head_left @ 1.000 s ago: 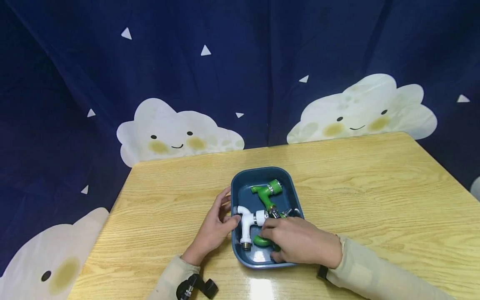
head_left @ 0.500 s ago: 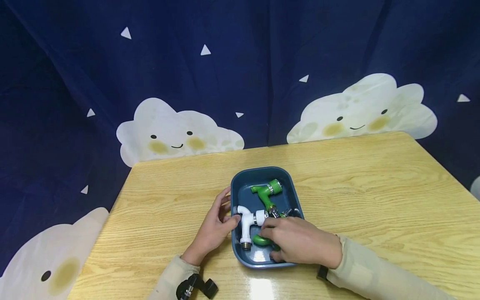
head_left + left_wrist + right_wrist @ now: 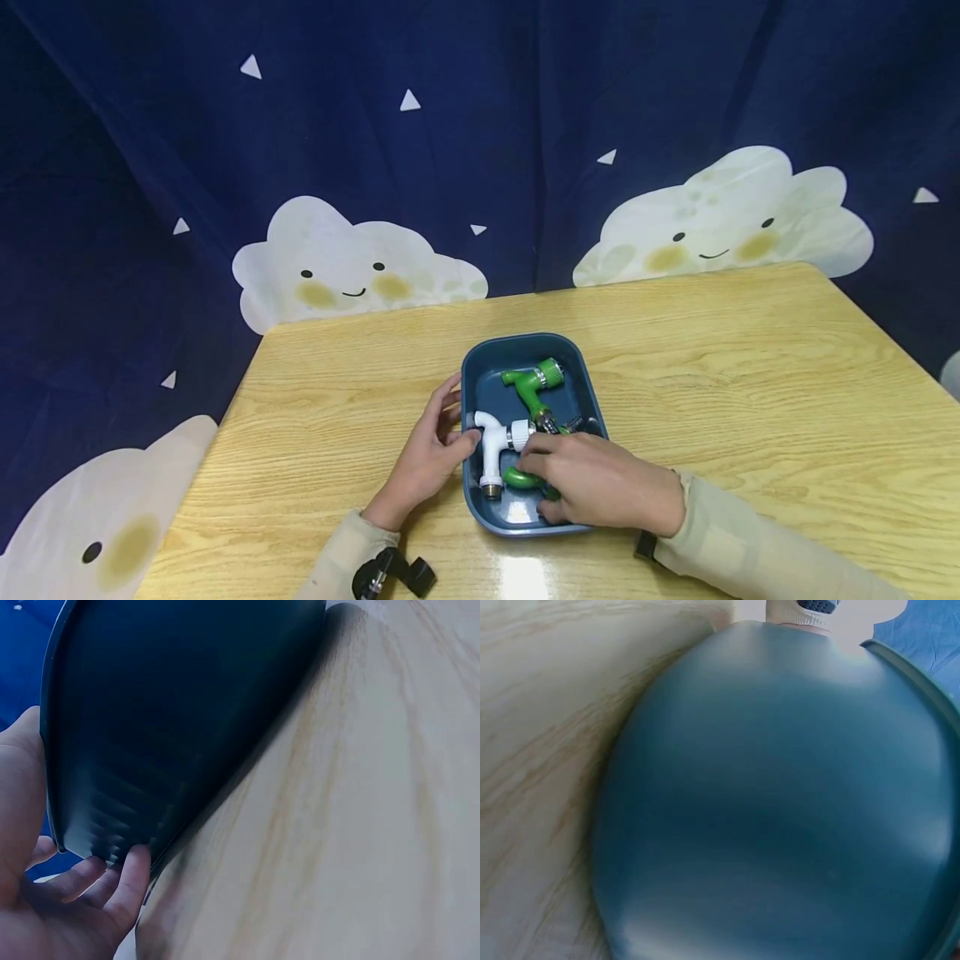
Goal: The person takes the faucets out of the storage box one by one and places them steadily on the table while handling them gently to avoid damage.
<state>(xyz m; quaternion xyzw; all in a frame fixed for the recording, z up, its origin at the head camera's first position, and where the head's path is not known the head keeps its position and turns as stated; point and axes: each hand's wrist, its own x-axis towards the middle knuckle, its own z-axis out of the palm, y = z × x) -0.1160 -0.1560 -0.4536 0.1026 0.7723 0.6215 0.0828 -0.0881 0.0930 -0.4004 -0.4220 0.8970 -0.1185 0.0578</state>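
A dark blue plastic bin (image 3: 487, 367) stands on the table with several water taps in it. My left hand (image 3: 426, 468) holds its left side, thumb over the rim; in the left wrist view the fingers (image 3: 131, 881) touch the outer wall. Inside lie a white tap (image 3: 492, 454) at the left and a green tap (image 3: 529, 387) at the far end. My right hand (image 3: 600, 483) reaches over the right rim and grips another green tap (image 3: 522, 479), mostly hidden beneath the fingers. The right wrist view shows only the outer bin wall (image 3: 772, 795), not that hand's fingers.
The wooden table (image 3: 720, 358) extends to both sides of the bin. Behind it hangs a dark blue curtain (image 3: 480, 125) with white clouds. Black camera straps (image 3: 390, 573) sit on the wrists. A metal tap end (image 3: 573, 423) shows beside the right hand.
My right fingers and the green tap they grip have shifted very slightly to the left. My left hand, the bin and the other taps stay in place.
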